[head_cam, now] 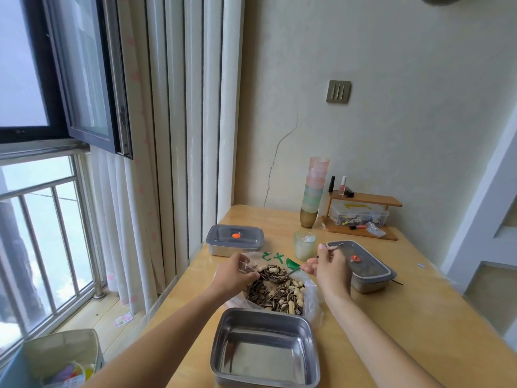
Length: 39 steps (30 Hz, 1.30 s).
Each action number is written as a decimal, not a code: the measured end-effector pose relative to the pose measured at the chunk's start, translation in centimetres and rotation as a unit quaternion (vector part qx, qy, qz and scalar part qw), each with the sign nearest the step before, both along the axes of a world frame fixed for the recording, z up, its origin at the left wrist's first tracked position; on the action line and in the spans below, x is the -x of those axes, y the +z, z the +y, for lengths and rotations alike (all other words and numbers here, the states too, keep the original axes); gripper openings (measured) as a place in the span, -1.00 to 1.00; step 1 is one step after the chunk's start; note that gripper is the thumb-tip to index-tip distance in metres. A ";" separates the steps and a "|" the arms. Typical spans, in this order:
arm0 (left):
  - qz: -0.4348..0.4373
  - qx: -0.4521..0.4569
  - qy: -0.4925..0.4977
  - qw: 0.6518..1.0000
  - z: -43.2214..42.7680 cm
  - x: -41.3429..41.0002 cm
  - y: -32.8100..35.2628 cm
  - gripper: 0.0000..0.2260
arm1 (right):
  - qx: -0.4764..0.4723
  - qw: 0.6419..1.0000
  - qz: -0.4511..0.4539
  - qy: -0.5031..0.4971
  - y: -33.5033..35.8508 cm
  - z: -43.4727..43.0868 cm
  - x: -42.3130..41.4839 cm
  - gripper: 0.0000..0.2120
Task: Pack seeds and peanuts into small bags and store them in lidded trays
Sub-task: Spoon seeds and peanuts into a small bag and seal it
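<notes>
- Striped sunflower seeds and pale peanuts (277,295): heaped in a clear plastic sack (311,299) mid-table, just beneath both hands.
- Left hand (233,273): pinching a small clear bag (247,266) over the heap.
- Right hand (331,271): gripping a thin metal spoon (282,276), loaded bowl beside that bag.
- Lidless rectangular steel tray (265,322): at the near edge.

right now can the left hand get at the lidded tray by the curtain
Probably yes: the lidded tray sits just beyond the left hand with only bare table between. But that hand is pinching a small clear bag, so it isn't free to grip.
</notes>
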State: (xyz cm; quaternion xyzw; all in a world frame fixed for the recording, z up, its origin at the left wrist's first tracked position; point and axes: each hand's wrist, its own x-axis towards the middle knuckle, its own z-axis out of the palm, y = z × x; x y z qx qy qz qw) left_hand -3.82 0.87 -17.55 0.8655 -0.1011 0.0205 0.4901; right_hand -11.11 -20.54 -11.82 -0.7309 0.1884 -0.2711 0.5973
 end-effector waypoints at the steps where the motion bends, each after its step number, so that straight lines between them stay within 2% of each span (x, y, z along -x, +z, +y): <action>1: -0.001 -0.004 0.003 1.000 -0.1 0.0 -0.1 -0.59 | 0.024 1.000 0.001 0.008 0.0 0.1 0.2 -0.71; 8: 0.010 -0.021 0.017 1.000 -0.6 0.1 0.0 -0.55 | 0.104 0.994 0.022 0.020 0.1 0.0 0.8 -0.70; 15: -0.015 -0.072 0.016 0.997 -1.2 0.3 0.1 -0.57 | 0.142 0.990 0.004 0.000 1.9 -1.7 0.9 -0.68; 19: -0.021 -0.065 0.007 0.998 -1.8 0.3 0.0 -0.56 | 0.134 0.991 -0.007 -0.001 3.0 -2.3 0.6 -0.69; 27: -0.010 -0.067 -0.042 0.997 -2.5 0.4 -0.3 -0.37 | 0.168 0.984 -0.025 0.058 3.7 -1.4 0.7 -0.72; 31: -0.017 -0.055 -0.033 0.998 -2.6 0.4 -0.2 -0.41 | 0.261 0.958 -0.073 0.092 4.4 -0.3 1.4 -0.70; 35: -0.024 -0.031 -0.020 0.999 -2.6 0.5 0.2 -0.42 | 0.360 0.909 -0.135 0.164 4.4 0.4 2.0 -0.67; 39: -0.020 0.001 0.002 1.000 -2.4 0.4 0.3 -0.43 | 0.401 0.878 -0.182 0.190 4.7 0.8 2.6 -0.63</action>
